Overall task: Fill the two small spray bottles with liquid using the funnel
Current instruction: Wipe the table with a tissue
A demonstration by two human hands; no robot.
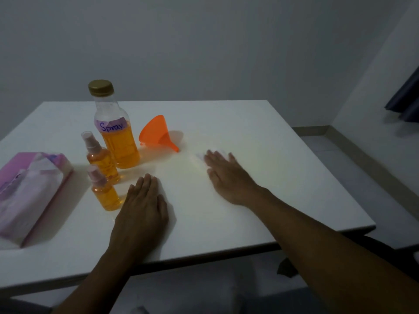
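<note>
TABLE-TOP REFILL: A person's 2 hands lie flat on a white table (283, 168) beside a set of bottles; the left hand (142, 207) rests palm down with fingers straight and together, holding nothing; the right hand (226, 175), further out and to the right, is likewise spread flat and grips nothing, its fingertips over a pale patch (200, 157) that may be a sheet of tissue, though the blur there is too heavy to be sure. The nearer small spray bottle (105, 193) and the farther small spray bottle (102, 159) stand upright one behind the other at the left, each with its pump top and clear cap on and orange liquid high in its body; the nearer one stands just beside the left hand's fingers, on their left. Behind them stands the large bottle (118, 137) labelled "Spray", gold cap on, orange liquid up to about its label. The orange funnel (156, 132) lies on its side just right of that bottle; its long axis runs from the wide mouth at back left to the spout at front right, so the spout points toward the right hand, the nearer of the 2 to it; the bottles sit closer to the left. A pink tissue pack (29, 191) lies at the far left. With both small bottles capped and full, the pouring looks finished and only tidying seems left.
</note>
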